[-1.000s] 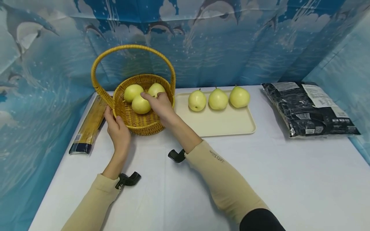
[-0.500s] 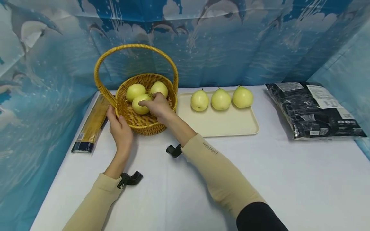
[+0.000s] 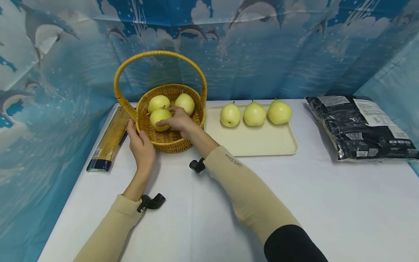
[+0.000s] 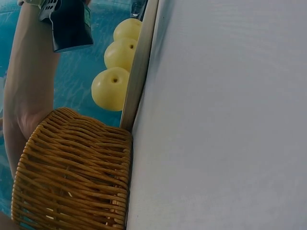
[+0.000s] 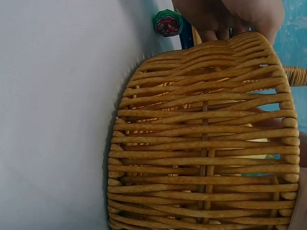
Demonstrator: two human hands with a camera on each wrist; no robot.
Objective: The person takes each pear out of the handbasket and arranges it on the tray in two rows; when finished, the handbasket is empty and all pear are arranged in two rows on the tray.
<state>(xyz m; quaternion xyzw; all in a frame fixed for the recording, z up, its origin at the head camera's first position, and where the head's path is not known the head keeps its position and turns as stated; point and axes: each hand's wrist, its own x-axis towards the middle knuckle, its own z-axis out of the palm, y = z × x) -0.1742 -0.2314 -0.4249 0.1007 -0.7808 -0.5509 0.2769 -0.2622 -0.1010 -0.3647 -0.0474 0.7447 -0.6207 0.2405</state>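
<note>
A wicker basket (image 3: 173,146) with a tall arched handle stands at the back left; its woven side fills much of the left wrist and right wrist views. Three yellow-green pears lie inside. My right hand (image 3: 181,121) reaches over the rim and pinches the front pear (image 3: 159,117) between thumb and fingers, its stem upward. Behind it are a left pear (image 3: 159,102) and a right pear (image 3: 185,103). My left hand (image 3: 144,150) holds the basket's left side, thumb near the rim; in the right wrist view its fingers (image 5: 223,33) bend against the wicker.
Right of the basket, a cream tray (image 3: 255,143) bears three pears (image 3: 254,114) in a row. A long yellow packet (image 3: 111,142) lies left. A black plastic package (image 3: 366,138) sits far right. A patterned blue curtain (image 3: 248,72) backs the table.
The front pear has turned in my right hand: its stem pointed right and now points up. My left hand stays on the basket. The whole head view has shifted slightly.
</note>
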